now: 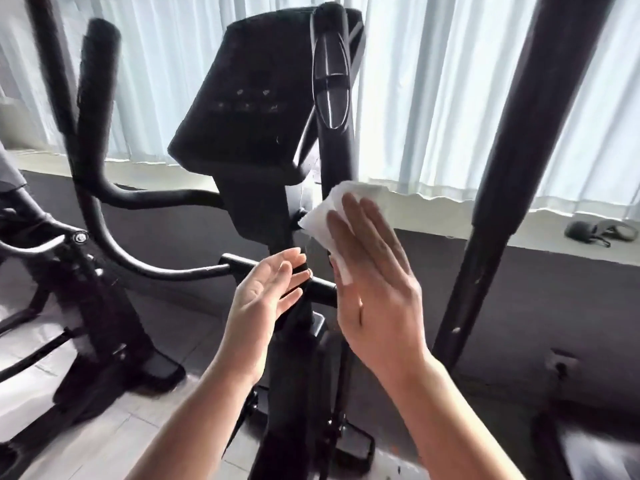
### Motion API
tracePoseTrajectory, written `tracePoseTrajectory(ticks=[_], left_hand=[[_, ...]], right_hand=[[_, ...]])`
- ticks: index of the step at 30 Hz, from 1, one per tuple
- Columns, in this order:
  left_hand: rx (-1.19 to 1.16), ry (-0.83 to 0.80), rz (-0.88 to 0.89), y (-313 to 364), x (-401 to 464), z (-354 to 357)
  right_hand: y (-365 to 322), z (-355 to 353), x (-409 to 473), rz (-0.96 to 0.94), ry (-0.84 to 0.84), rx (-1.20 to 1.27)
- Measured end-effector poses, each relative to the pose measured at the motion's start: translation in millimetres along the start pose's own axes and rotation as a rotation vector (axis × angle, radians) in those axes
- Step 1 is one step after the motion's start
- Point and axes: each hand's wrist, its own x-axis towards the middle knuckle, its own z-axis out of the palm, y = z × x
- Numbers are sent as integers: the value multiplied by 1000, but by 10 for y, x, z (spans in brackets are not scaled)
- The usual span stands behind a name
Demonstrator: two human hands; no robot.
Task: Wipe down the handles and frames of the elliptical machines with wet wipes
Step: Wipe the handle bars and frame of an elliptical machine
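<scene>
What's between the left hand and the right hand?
Head view: the machine's black centre post and short crossbar lie between the left hand and the right hand, which presses the wipe.

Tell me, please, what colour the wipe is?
The wipe is white, seen in the head view.

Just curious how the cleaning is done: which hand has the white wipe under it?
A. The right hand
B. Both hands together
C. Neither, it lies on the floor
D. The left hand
A: the wipe sits under the flat fingers of the right hand; the left hand is bare.
</scene>
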Motion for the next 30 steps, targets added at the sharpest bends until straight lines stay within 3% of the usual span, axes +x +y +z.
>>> tracePoseTrajectory(ticks=[4,10,13,15,18,23,26,30], left_hand=[[-87,56,-32,-53,67,-168],[-132,34,-52,-297,173,-360],[-26,26,44,-468,329,-448],[80,46,126,-569,486,-531],[205,111,225,-768,727,-679],[226,126,316,-978,985,-859],[422,57,388,-1026,1230,-865],[778,-188,394,-1111,1480,-698]], right_hand=[[356,-124,148,-336,-318,-438],[225,-341,-42,-455,-582,-663],[29,-133,-45,-496,-764,-849],[-49,189,34,-411,-822,-925],[-95,825,343,-87,-864,-952],[419,1439,716,200,-1214,-1141],[555,1507,712,214,-1251,-1197],[465,1354,676,323,-1344,-1303]])
